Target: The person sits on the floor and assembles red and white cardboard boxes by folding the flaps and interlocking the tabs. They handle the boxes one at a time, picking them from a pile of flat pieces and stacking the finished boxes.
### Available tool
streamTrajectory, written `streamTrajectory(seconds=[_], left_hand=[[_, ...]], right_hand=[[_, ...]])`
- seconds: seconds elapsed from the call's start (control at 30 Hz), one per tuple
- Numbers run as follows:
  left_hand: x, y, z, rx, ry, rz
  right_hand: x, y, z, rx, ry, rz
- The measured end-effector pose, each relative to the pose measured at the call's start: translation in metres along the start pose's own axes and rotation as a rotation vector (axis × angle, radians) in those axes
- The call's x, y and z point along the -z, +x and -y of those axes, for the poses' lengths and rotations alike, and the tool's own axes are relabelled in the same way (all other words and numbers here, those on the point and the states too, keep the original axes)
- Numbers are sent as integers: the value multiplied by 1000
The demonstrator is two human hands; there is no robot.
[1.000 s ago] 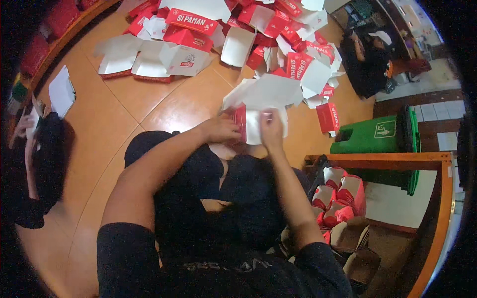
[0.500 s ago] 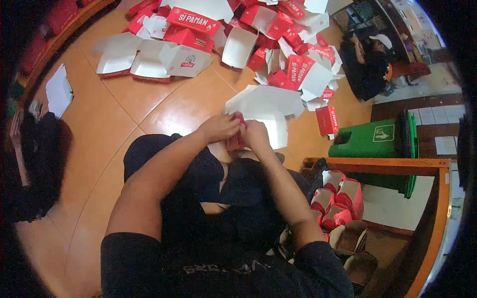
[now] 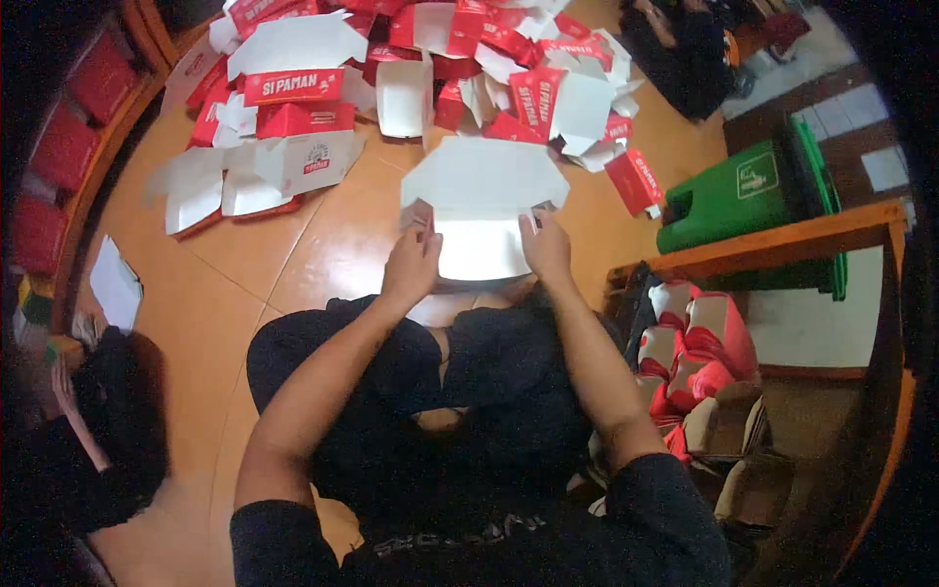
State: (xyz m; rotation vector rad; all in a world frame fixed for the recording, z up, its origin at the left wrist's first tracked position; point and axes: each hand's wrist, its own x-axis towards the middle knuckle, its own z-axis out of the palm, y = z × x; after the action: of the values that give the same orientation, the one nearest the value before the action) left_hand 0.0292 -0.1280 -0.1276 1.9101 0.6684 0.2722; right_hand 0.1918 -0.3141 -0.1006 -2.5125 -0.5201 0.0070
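A paper food box, white inside with red on its outer side, stands in front of my crossed legs. Its broad white lid flap lies folded back, away from me. My left hand grips the left side wall, with thumb and fingers closed at its corner. At the opposite side, my right hand pinches the right wall in the same way. The underside of the box and some fingertips are hidden.
Beyond the box lies a heap of red and white paper boxes. A green bin and wooden frame stand at right, above stacked cartons. People in dark clothes sit left and far right.
My hands were together on a red part of the box; they have moved apart to its two sides. The box now faces me squarely, and the whole view has shifted.
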Motion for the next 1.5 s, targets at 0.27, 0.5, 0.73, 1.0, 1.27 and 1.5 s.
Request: streamTrajectory(seconds=[0.27,0.5,0.73,1.0,1.27,1.5], left_hand=[[1,24,2,53,174,-80],[-1,24,2,46,124,-104],[5,12,1,-2,65,-158],[1,15,-5,-62,96,-100],[65,-11,-54,-226,-161,-465],[132,-41,-108,-739,80,-942]], right_hand=[[-32,-5,7,-33,41,-51],[-36,-2,7,7,151,-286],[15,60,131,437,355,-373],[-108,208,223,158,-178,187],[4,185,244,301,488,-343],[118,42,236,944,346,-426]])
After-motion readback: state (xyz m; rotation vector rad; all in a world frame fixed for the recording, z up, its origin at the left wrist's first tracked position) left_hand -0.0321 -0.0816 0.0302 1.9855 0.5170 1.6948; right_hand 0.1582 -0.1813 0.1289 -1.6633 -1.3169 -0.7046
